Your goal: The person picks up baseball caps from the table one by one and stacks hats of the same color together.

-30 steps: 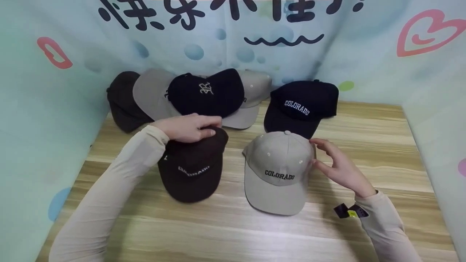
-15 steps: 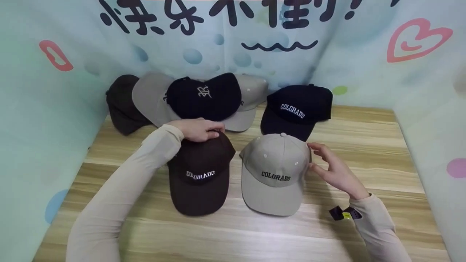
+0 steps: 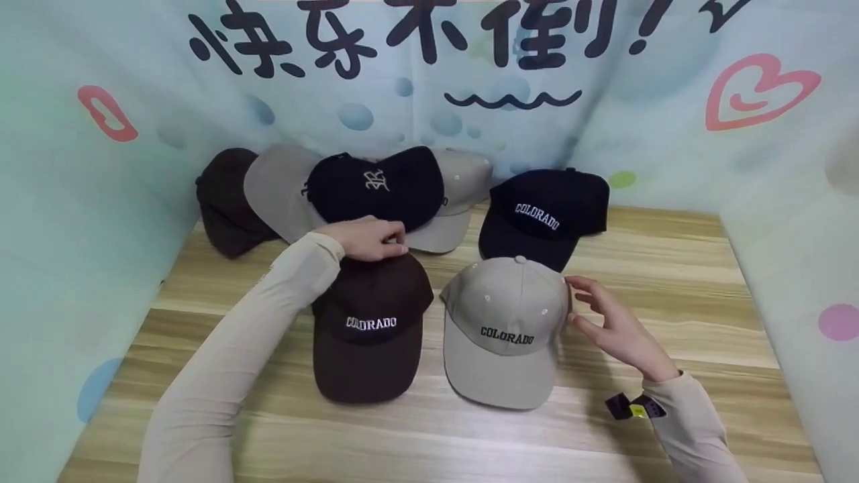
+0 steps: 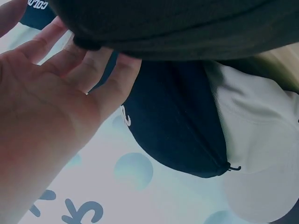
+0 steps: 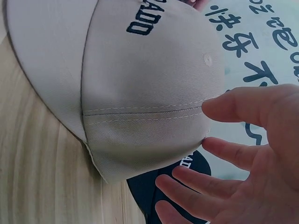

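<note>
A dark brown cap [image 3: 368,362] lettered COLORADO lies brim forward at the front middle. My left hand [image 3: 366,239] rests at the back of its crown; in the left wrist view the fingers [image 4: 117,77] reach to the cap's edge, relaxed, their tips partly hidden. To its right is a beige COLORADO cap [image 3: 503,376], also brim forward. The right hand [image 3: 621,329] touches the right side of that crown with thumb and fingertips; in the right wrist view its fingers [image 5: 205,193] are spread and loosely extended beside the beige crown [image 5: 154,79].
Behind, a navy COLORADO cap [image 3: 543,211] stands near the beige one. At the back left, a navy cap with a monogram [image 3: 376,184] overlaps grey caps, beside a dark cap [image 3: 228,201]. Printed cloth [image 3: 416,80] walls the wooden table [image 3: 671,288].
The dark brown cap has moved right and forward with my left hand, and now lies straighter. My right hand has stayed beside the beige cap. The view has tilted slightly up.
</note>
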Tool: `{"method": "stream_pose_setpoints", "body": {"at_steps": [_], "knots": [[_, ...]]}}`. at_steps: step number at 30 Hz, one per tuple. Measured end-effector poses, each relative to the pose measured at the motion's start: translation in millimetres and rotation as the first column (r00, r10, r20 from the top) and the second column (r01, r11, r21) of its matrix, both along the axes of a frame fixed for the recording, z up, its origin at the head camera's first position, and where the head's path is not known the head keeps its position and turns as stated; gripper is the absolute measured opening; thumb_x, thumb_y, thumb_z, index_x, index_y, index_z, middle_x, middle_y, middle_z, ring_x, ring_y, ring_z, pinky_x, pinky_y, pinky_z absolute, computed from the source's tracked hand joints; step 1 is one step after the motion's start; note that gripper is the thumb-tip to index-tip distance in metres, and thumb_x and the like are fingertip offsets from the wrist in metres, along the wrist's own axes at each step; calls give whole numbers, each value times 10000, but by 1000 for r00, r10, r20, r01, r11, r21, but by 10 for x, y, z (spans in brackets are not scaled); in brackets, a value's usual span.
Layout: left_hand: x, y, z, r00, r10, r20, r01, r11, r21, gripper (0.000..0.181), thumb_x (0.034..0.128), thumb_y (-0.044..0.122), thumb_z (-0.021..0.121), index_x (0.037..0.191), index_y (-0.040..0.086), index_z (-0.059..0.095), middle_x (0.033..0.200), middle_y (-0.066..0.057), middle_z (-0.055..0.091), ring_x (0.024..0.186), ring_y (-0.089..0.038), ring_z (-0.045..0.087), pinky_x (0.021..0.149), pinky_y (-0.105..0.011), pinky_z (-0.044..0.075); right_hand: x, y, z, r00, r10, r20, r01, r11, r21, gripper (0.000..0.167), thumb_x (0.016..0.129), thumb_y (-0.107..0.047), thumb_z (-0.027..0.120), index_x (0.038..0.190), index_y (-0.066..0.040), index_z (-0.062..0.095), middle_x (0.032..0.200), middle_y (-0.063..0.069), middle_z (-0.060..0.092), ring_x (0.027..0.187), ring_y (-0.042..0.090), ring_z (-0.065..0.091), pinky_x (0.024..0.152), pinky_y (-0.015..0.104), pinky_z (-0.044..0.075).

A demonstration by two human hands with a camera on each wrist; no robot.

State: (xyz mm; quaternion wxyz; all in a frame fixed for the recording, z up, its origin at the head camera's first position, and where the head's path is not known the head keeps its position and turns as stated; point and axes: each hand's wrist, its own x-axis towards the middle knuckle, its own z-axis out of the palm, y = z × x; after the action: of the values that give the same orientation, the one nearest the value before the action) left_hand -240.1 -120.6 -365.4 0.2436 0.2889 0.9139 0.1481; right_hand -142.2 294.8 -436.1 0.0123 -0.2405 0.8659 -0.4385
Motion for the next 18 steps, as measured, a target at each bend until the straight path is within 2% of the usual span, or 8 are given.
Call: {"method": "stream_pose_setpoints", "body": {"at_steps": [6,11,14,18], "knots": [[-63,-126,38,997,59,-48,-57,998,31,242,1018,255,490,1104,51,590,912,-99,604,837,-271,563,787,-406,445,31,1,-7,1000,-19,9,19,1000,-15,505,890,59,619,1362,76,440,1387,242,460,1200,463,483,959,608,365],[-147,-368,42,986,126,-105,-119,990,71,211,1000,187,513,1080,8,591,910,-142,624,822,-302,574,786,-436,455,49,29,-18,998,-30,59,33,999,-41,502,900,54,611,1369,69,435,1384,254,455,1207,475,465,958,619,364],[-183,-554,26,975,193,-112,-183,979,90,205,994,155,505,1071,-16,586,939,-170,620,811,-317,565,775,-449,447,67,49,-36,996,-24,81,28,998,-54,501,908,45,610,1378,60,434,1369,250,474,1219,445,465,956,596,383],[-210,-778,5,951,290,-109,-279,954,105,201,992,132,480,1053,-37,570,956,-198,598,803,-338,544,760,-469,433,90,76,-56,995,-30,95,36,997,-64,502,913,36,612,1387,30,444,1342,225,511,1221,380,482,955,552,406]]}}
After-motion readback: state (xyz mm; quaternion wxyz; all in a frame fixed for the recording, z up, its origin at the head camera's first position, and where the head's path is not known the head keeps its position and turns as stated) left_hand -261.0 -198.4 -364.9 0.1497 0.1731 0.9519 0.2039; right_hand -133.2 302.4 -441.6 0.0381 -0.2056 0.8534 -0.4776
